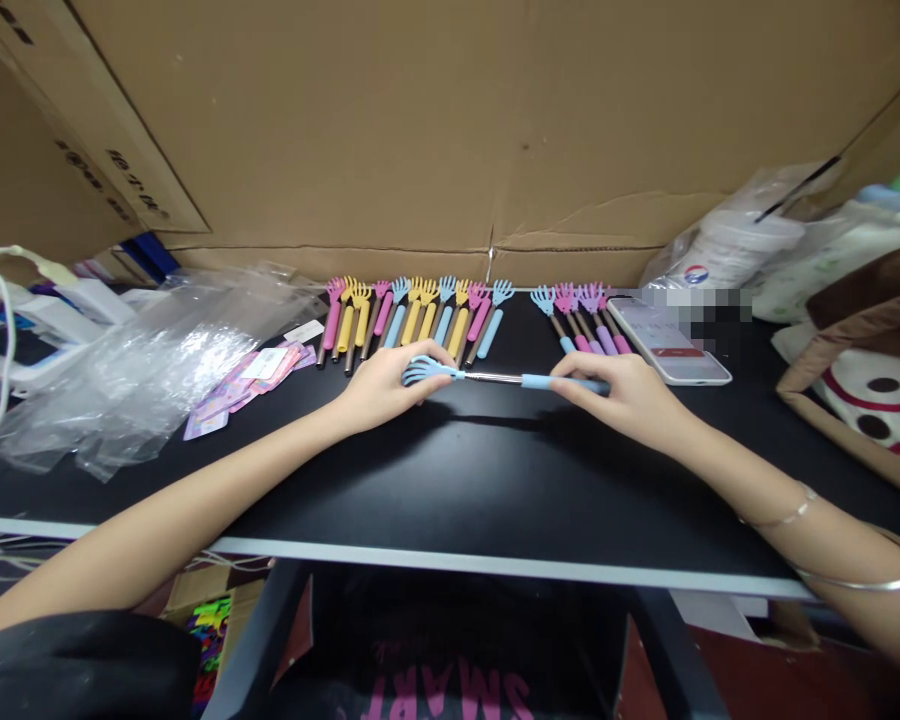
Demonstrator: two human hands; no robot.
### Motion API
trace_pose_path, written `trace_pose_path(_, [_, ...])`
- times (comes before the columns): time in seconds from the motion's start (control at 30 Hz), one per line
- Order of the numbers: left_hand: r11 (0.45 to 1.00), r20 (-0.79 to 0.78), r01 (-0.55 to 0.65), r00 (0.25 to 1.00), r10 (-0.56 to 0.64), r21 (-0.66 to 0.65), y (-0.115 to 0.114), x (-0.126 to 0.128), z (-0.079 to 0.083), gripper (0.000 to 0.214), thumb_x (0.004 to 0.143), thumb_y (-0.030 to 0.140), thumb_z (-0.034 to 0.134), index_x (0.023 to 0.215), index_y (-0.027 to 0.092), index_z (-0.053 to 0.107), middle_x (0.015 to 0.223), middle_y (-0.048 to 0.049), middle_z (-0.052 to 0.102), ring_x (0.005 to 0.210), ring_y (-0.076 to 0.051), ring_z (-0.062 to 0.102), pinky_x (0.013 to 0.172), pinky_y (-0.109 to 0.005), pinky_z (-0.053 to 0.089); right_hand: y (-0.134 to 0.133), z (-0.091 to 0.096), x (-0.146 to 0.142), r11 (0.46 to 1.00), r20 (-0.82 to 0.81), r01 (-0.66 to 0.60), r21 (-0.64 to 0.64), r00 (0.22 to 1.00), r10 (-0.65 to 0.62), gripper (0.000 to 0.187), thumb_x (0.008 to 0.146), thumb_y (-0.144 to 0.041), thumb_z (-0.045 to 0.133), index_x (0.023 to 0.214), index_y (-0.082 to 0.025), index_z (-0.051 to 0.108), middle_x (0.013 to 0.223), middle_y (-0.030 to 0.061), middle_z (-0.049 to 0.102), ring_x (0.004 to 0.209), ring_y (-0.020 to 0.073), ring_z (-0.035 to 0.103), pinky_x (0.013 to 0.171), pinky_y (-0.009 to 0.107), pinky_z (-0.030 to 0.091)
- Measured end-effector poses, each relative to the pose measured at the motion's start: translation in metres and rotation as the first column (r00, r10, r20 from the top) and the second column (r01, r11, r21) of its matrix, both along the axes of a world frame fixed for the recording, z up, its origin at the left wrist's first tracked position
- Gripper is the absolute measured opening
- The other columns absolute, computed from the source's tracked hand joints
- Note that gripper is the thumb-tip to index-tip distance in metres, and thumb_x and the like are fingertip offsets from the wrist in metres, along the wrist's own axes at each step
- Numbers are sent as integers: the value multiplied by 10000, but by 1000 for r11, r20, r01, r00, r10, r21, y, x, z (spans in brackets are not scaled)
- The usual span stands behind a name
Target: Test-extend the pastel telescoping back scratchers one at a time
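Observation:
Between my hands, level above the black desk, is a light blue telescopic back scratcher (495,378) with a claw-shaped head and a metal rod. My left hand (390,385) pinches it at the claw end. The blue handle is in the fingers of my right hand (615,390). Behind my left hand lies a row of back scratchers (420,310) in pink, yellow and blue, claws toward the back. A smaller group of back scratchers (585,315) in blue, pink and purple lies behind my right hand.
Clear plastic bags (142,350) and a pile of printed cards (247,385) lie at left. A phone (671,340), a bagged cup (742,245) and a brown-handled bag (870,390) are at right. Cardboard (420,130) walls the back; a box of colourful pieces (214,630) is below the desk.

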State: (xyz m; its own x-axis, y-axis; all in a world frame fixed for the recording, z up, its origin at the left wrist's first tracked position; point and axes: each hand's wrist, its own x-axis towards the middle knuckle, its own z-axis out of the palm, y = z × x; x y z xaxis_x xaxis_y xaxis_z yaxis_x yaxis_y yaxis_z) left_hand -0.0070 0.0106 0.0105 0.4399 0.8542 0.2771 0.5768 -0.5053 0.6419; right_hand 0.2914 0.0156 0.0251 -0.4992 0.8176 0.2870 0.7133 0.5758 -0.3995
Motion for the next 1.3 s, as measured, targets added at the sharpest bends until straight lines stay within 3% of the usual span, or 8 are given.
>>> trace_pose_path(0.1, [986,129,74,990,-55,-151,2,-2,5,274,923,421,481,968,175,594,541,49,527,506,-108,497,563,-223,391,4,3,4,998,-97,-24,-63,995,18,305,865,-490,541,793,-208,633,568,-20,551,542,113,483,571,259,377])
trace_pose_path(0.27, [955,346,56,937,50,-291,8,-7,6,262,898,449,523,922,188,541,498,62,461,463,-99,429,488,-211,343,5,8,6,963,-291,-15,-268,954,-66,310,861,-501,564,925,-201,613,545,-50,480,489,94,445,479,243,339])
trace_pose_path(0.43, [935,387,58,918,87,-349,11,-7,2,244,883,439,546,905,198,522,475,68,445,444,-97,403,477,-209,332,5,6,3,925,-391,-78,-372,917,-79,341,850,-510,592,940,-182,583,560,-60,468,461,67,409,427,217,309])
trace_pose_path(0.7, [981,280,-3,958,58,-193,0,-4,11,216,898,403,525,864,192,490,488,77,457,464,-94,430,549,-220,354,7,-4,6,874,-461,-185,-448,886,-48,321,874,-483,601,931,-175,532,558,-79,468,370,32,372,372,202,255])
trace_pose_path(0.97, [995,136,-91,986,95,-35,-5,-5,4,198,930,391,493,907,196,517,543,66,521,504,-100,516,602,-219,398,10,-7,8,812,-452,-194,-550,887,-94,375,856,-547,591,884,-186,495,512,-83,485,323,31,344,348,200,198])
trace_pose_path(1.2, [966,7,-137,990,138,221,-8,-5,3,215,903,385,496,896,183,569,543,43,572,482,-112,542,570,-214,388,9,-3,10,737,-478,-248,-629,871,-114,395,851,-580,578,867,-201,467,458,-99,437,291,31,266,324,209,100])
trace_pose_path(1.3, [952,6,-141,989,145,273,-7,-5,3,212,888,376,503,884,178,578,589,25,609,480,-111,542,557,-215,379,7,-2,9,717,-495,-259,-647,858,-137,394,837,-574,599,872,-205,467,468,-107,403,301,29,246,325,209,82])
